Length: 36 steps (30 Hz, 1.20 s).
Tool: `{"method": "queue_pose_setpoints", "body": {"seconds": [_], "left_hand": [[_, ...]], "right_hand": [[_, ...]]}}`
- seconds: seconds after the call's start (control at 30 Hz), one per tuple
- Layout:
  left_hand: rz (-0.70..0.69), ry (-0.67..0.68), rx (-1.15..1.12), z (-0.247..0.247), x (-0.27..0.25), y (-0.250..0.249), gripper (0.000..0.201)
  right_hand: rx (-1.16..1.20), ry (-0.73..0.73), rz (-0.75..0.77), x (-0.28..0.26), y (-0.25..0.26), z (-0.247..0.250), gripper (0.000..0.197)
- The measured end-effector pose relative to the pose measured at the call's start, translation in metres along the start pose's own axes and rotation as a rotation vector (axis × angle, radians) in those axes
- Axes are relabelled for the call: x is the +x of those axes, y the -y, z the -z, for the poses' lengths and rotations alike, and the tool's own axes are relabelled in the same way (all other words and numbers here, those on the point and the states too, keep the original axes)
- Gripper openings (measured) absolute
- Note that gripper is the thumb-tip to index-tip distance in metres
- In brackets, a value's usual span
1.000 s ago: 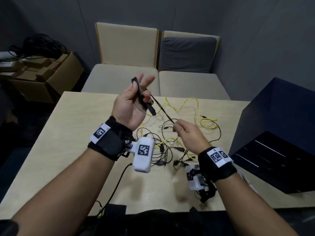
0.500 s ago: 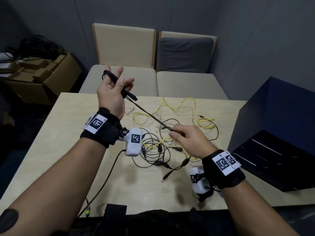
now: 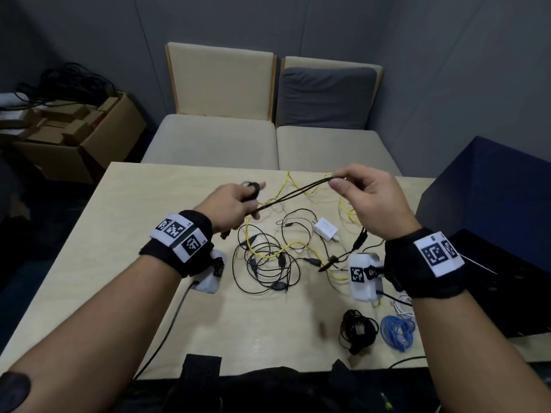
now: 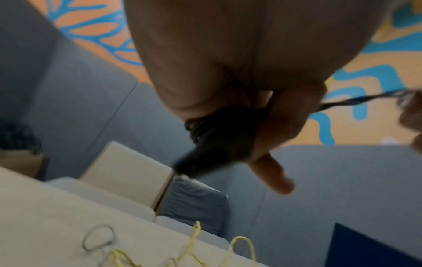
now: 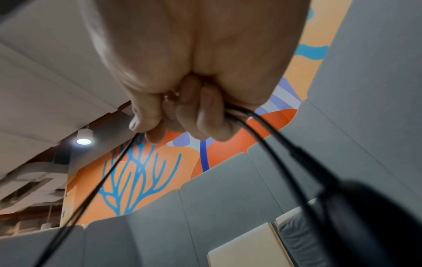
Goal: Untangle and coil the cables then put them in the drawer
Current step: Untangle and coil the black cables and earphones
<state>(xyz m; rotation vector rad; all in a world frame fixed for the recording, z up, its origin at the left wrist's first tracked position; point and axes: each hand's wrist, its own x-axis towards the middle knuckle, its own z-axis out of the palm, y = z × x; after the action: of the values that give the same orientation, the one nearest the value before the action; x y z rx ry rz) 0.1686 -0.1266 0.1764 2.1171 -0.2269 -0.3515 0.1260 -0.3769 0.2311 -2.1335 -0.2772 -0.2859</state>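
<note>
The right hand [image 3: 369, 198] pinches a black cable [image 3: 293, 193] between thumb and forefinger, the other fingers curled in, as the right wrist view shows too. The left hand [image 3: 231, 204] grips the wound part of the same cable, turns of it looped round its fingers (the left wrist view is blurred, but the dark bundle is plain).

Between the two hands the cable runs taut as a doubled strand, held above the table, its long axis going from the left hand, lower and nearer, up to the right hand, higher and farther right. The next wrap will likely bring that free strand across to the left hand, which holds the coil.

Below lies a tangle of black cables [image 3: 268, 263] with a yellow cable [image 3: 347, 208] threaded through, and a white charger [image 3: 326, 232] among them. Near the right edge of the table [image 3: 89, 248] sit a coiled black cable [image 3: 356, 330] and a coiled blue cable [image 3: 398, 329]. The dark drawer unit [image 3: 489, 204] stands at the right; two chairs [image 3: 223, 114] stand beyond the far edge.
</note>
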Motion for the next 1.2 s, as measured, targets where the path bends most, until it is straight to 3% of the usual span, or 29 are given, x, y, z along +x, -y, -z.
{"method": "queue_pose_setpoints", "body": {"seconds": [0.13,0.27,0.43,0.67,0.87,1.07,1.2], "left_hand": [[0.007,0.146,-0.15,-0.005,-0.011,-0.006,0.028],[-0.031,0.283,-0.323,-0.016,-0.022,-0.013,0.059],[-0.003,0.424,-0.723,-0.031,-0.031,-0.022,0.037],[-0.067,0.517,-1.302,-0.022,-0.027,-0.035,0.039],[-0.087,0.311,-1.476,-0.019,-0.019,-0.046,0.043],[-0.138,-0.014,-1.357,-0.017,-0.009,-0.047,0.037],[-0.175,-0.182,-1.29,-0.021,0.001,-0.041,0.046]], "right_hand": [[-0.037,-0.057,-0.014,0.012,-0.006,0.002,0.012],[-0.048,-0.094,-0.062,0.024,-0.018,0.001,0.015],[-0.098,-0.096,-0.138,0.033,-0.027,-0.009,0.024],[-0.11,-0.052,-0.208,0.028,-0.041,-0.03,0.036],[-0.112,0.037,-0.216,0.007,-0.047,-0.06,0.033],[-0.164,0.222,-0.207,-0.023,-0.05,-0.095,0.027],[-0.141,0.293,-0.14,-0.03,-0.039,-0.104,0.031]]}}
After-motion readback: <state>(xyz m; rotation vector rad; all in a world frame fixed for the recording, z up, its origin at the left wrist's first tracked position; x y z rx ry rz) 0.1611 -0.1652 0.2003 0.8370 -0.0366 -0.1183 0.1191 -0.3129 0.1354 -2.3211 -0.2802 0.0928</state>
